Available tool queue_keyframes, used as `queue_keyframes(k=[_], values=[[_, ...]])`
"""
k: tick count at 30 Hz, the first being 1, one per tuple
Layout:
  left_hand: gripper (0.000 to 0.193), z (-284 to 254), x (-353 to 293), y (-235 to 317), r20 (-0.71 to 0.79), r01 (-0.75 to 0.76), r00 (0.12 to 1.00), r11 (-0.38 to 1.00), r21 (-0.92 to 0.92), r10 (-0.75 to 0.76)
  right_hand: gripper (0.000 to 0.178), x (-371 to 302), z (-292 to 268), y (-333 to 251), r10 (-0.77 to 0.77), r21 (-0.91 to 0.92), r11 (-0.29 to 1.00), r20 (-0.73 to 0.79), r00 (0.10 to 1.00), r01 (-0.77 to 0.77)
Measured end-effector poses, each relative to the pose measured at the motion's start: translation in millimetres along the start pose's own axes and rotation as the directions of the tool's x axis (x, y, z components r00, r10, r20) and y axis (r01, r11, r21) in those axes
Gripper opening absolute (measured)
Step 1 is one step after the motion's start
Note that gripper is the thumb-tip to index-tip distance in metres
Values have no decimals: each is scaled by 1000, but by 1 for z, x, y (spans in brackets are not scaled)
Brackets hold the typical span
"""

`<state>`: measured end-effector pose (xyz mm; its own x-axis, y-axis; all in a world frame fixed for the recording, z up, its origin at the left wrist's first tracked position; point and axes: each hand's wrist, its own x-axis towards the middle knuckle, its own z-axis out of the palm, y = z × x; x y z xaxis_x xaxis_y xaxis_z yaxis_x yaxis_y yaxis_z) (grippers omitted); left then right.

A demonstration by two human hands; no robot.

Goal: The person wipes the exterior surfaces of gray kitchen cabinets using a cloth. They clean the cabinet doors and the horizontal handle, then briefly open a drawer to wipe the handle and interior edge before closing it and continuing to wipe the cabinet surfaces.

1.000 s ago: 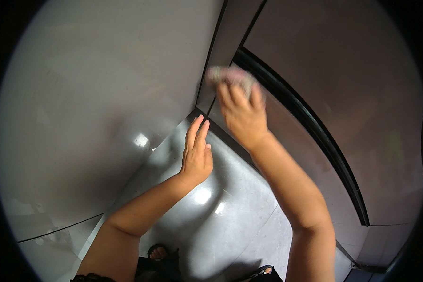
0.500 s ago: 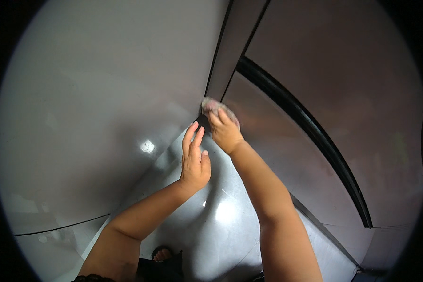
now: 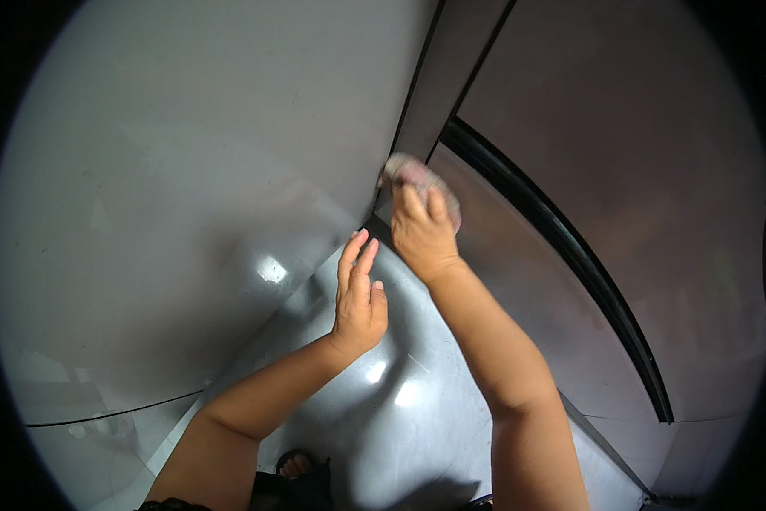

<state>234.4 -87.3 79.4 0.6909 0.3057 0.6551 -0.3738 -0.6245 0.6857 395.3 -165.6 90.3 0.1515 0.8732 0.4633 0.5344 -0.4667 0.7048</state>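
Note:
My right hand is closed on a balled cloth, pinkish and grey and slightly blurred. Both are at the corner, over the narrow strip between the smooth grey wall panel and the brownish panel. Below and to its left, my left hand is raised with its fingers stretched out and thumb apart, holding nothing. Its fingertips are near the lower edge of the grey wall panel; whether they touch it I cannot tell.
A long curved black bar runs across the brownish panel on the right. Below lies a shiny grey floor with light reflections. My sandalled foot shows at the lower edge.
My right hand has moved slightly up and to the right with the cloth. My left hand stays outstretched in nearly the same place. The view has shifted a little.

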Motion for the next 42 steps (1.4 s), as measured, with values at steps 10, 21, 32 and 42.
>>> queue_keyframes(k=[10,21,32,42], values=[[53,-5,-15,-17,-38,54,998,998,31,-53,30,-15,-18,-28,104,545,824,126,987,-157],[65,-8,-2,-14,-125,99,987,994,-44,-103,35,8,-6,-9,198,67,979,-104,975,-192],[58,-24,-5,-6,-99,105,990,994,28,-102,29,-58,-9,-32,-233,394,909,209,950,136],[58,-8,-11,-6,-63,118,991,993,15,-116,35,-43,45,-67,-245,83,969,296,923,231]])
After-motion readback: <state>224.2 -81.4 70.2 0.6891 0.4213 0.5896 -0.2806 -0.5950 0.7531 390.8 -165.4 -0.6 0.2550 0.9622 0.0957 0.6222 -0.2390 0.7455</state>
